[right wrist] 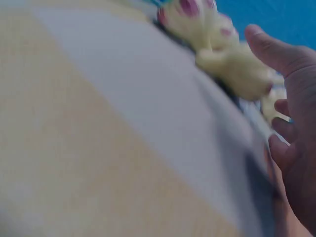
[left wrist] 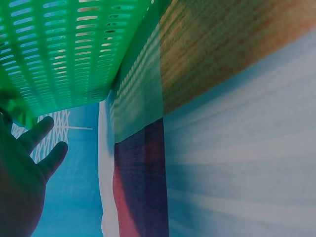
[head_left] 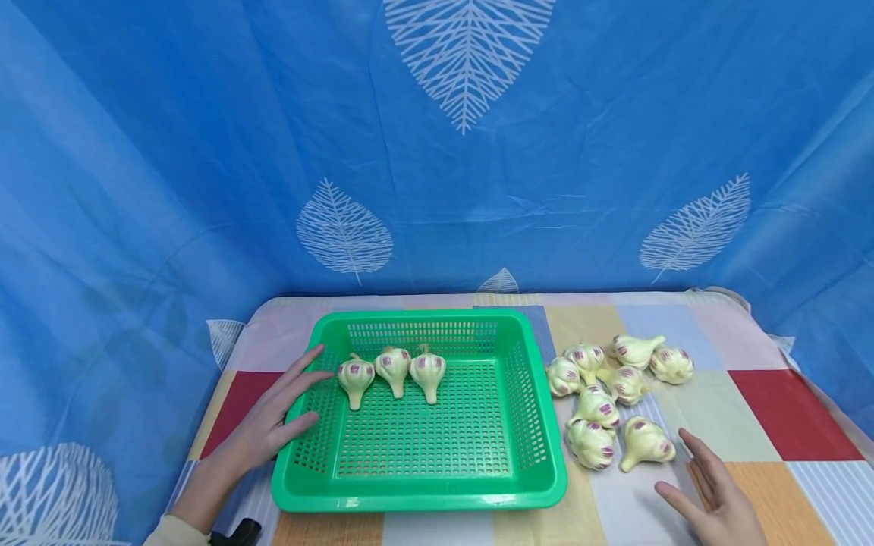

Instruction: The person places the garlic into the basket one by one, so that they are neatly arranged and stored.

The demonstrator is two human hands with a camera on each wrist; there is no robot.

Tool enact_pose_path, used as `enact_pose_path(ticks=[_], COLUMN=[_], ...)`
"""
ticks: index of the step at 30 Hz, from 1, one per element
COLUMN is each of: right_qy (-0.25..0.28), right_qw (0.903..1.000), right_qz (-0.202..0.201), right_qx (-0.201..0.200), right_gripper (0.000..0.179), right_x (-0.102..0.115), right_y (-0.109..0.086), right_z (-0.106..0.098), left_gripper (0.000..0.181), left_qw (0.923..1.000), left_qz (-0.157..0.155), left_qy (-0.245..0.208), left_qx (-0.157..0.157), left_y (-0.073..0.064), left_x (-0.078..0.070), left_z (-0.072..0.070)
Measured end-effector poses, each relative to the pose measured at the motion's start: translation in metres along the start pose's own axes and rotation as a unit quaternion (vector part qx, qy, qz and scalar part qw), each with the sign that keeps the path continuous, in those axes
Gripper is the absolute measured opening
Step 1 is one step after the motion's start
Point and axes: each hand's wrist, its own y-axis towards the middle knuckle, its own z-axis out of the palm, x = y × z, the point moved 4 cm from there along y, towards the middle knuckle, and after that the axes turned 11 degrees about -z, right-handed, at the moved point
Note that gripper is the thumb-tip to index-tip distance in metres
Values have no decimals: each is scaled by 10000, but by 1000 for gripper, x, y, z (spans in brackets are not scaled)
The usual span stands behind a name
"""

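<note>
A green plastic basket (head_left: pixel 423 502) holds three garlic bulbs: a left one (head_left: pixel 356 377), a middle one (head_left: pixel 392 370) and a right one (head_left: pixel 427 371), side by side near its back left. My left hand (head_left: pixel 269 421) is at the basket's left rim, fingers spread over the edge; whether they press on it I cannot tell. Right of the basket lies a loose heap of several garlic bulbs (head_left: pixel 595 407). My right hand (head_left: pixel 720 504) hovers just right of the nearest garlic bulb (head_left: pixel 645 442), thumb and fingers apart, holding nothing. In the right wrist view that bulb (right wrist: pixel 242 74) lies beyond the thumb.
A patchwork cloth (head_left: pixel 710 417) covers the table. Blue curtains (head_left: pixel 567 189) with white leaf prints hang behind the table and along both sides. A black object (head_left: pixel 240 532) shows by the left wrist.
</note>
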Motion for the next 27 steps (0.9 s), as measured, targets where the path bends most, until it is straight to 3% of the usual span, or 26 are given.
enact_pose_path(ticks=[3, 7, 9, 13, 16, 27], right_qy=[1232, 2643, 2633, 2025, 1693, 1429], right_qw=[9920, 9628, 9636, 9792, 9855, 9870], right_qz=[-37, -367, -329, -77, -96, -674], right_qx=[-284, -418, -338, -121, 59, 284], right_gripper=[80, 79, 80, 82, 82, 71], right_x=[-12, -18, -19, -20, -18, -8], right_y=[-2, 2, 5, 13, 21, 41], right_z=[-2, -6, -6, -5, 0, 13], left_gripper=[57, 56, 56, 57, 56, 56], left_qw=[10000, 10000, 10000, 10000, 10000, 10000], left_qz=[-3, -40, -55, -43, -36, 35], left_qy=[10, -19, -46, -18, 8, 39], left_qx=[17, 51, 50, 37, -1, -23], left_y=[0, 0, 0, 0, 0, 0], left_x=[0, 0, 0, 1, 1, -1], left_z=[0, -1, -1, 0, -1, -1])
